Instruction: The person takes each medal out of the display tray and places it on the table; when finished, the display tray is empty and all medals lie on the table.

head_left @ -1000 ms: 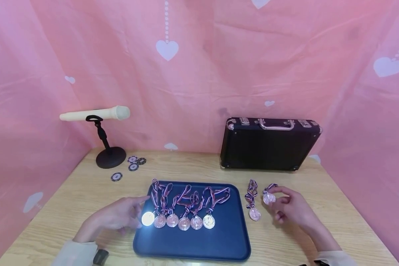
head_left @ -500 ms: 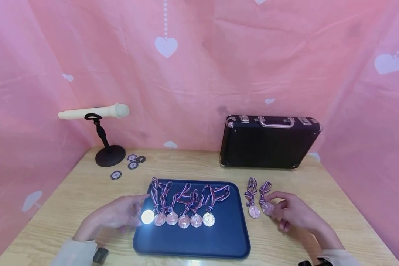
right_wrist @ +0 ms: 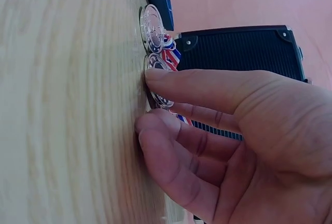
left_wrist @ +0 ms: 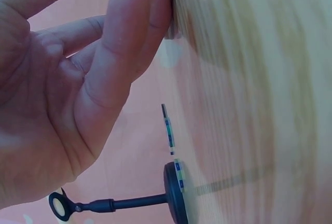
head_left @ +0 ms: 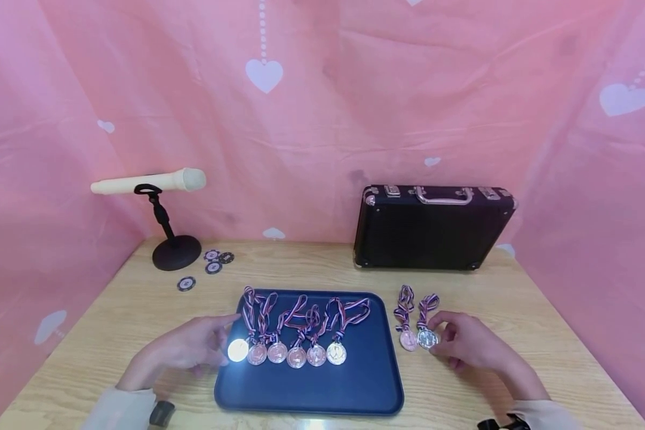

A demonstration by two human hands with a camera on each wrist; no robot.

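The right hand rests on the wooden table to the right of the blue tray, its fingers bent and its fingertips pressed on a silver medal that lies flat on the wood. The right wrist view shows the index finger lying over the disc and the thumb just below it on the table, so the hand touches the medal more than pinches it. Its striped ribbon trails toward the far side. Just left of it, touching or nearly so, lies a bronze medal with its own ribbon bunched beyond it.

The left hand lies relaxed on the table at the near left corner of the tray, fingers loosely spread and holding nothing; its fingertips are just beside the leftmost medal, a bright gold one catching the light. In the left wrist view the fingers are straight, their tips against the wood.

On the tray six medals sit in a row from left to right, ribbons fanned toward the far edge; the last in the row is near the tray's middle.

At the far right stands a black case with metal corners and a handle, upright against the pink heart-print curtain. At the far left a cream microphone lies level on a black stand, with a few poker chips scattered on the table beside its base
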